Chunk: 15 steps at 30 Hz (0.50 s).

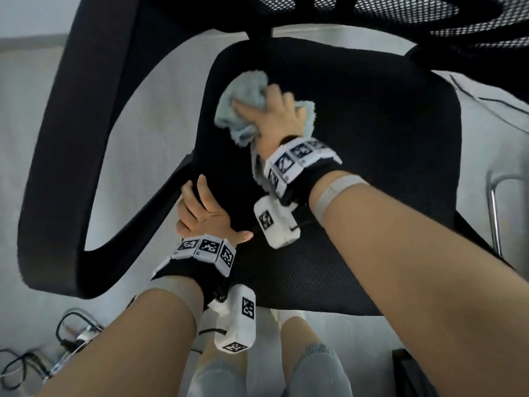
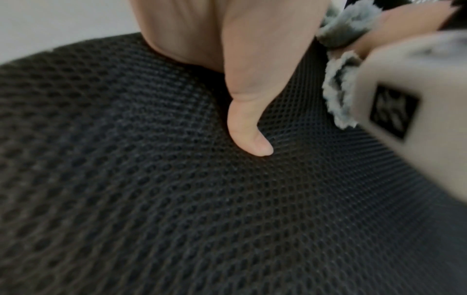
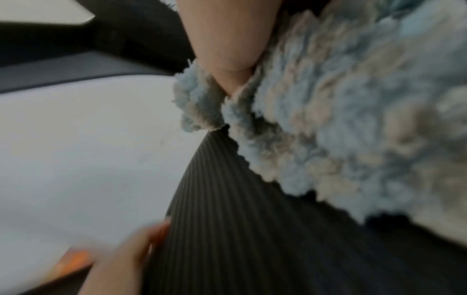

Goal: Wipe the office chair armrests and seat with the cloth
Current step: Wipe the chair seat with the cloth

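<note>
A black mesh chair seat (image 1: 357,133) fills the middle of the head view. My right hand (image 1: 274,113) grips a bunched light-blue fluffy cloth (image 1: 246,90) and presses it on the seat's far left part. The right wrist view shows the cloth (image 3: 341,119) against the ribbed seat fabric (image 3: 240,229). My left hand (image 1: 200,210) clasps the seat's left edge, fingers curled over the rim, thumb lying on top. In the left wrist view that thumb (image 2: 245,127) rests on the mesh (image 2: 177,199). A black looped armrest (image 1: 68,144) stands at the left.
The mesh backrest (image 1: 372,12) rises at the top. Pale floor (image 1: 160,116) shows through the armrest loop. Cables and a metal object (image 1: 68,336) lie on the floor at bottom left. A chrome frame (image 1: 495,213) stands at the right. My knees (image 1: 309,365) are below the seat.
</note>
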{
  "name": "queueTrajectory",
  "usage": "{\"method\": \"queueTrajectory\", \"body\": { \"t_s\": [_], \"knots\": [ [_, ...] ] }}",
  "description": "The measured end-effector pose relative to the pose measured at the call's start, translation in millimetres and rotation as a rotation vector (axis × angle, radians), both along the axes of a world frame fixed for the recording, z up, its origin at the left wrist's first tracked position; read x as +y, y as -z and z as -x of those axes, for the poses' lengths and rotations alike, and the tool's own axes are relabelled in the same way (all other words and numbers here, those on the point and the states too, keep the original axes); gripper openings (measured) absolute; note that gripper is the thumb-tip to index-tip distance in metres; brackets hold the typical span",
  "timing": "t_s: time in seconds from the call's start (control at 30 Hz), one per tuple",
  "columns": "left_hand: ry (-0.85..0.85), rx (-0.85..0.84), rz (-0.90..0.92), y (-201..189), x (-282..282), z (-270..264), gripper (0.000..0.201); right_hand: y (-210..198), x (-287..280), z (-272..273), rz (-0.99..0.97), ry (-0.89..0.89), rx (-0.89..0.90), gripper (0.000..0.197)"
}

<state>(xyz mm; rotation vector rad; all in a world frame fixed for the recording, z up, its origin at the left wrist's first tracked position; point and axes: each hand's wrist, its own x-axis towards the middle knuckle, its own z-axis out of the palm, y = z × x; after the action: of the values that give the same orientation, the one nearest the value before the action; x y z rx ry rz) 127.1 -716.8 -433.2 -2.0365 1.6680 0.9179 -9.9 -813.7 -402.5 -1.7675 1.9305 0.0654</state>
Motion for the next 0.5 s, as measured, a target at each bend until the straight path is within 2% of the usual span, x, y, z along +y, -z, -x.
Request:
{"method": "queueTrajectory", "body": {
  "t_s": [0.13,0.2,0.27,0.3,0.4,0.43,0.5],
  "knots": [
    [-0.076,0.027,0.101,2,4,-1,0.126,-1,50,1,-0.073,-0.336,-0.105,0.044],
    [-0.115,0.045,0.207,0,10,2,0.109,1,86,-1,-0.118,-0.411,-0.151,0.046],
    [-0.145,0.042,0.333,-11,16,5,0.081,-4,118,0,-0.127,-0.300,-0.251,0.040],
    [-0.123,0.047,0.302,-17,18,3,0.077,-6,131,0,-0.136,-0.202,-0.339,0.037],
    [0.026,0.090,0.039,-45,22,-3,0.099,-17,155,1,-0.184,0.097,-0.627,0.041],
    [0.041,0.155,0.003,-51,22,-5,0.098,-24,159,2,-0.174,0.220,-0.700,0.037],
    [0.017,0.366,-0.051,-72,24,2,0.081,-52,164,10,-0.191,0.439,-0.808,0.031]
  ]
}}
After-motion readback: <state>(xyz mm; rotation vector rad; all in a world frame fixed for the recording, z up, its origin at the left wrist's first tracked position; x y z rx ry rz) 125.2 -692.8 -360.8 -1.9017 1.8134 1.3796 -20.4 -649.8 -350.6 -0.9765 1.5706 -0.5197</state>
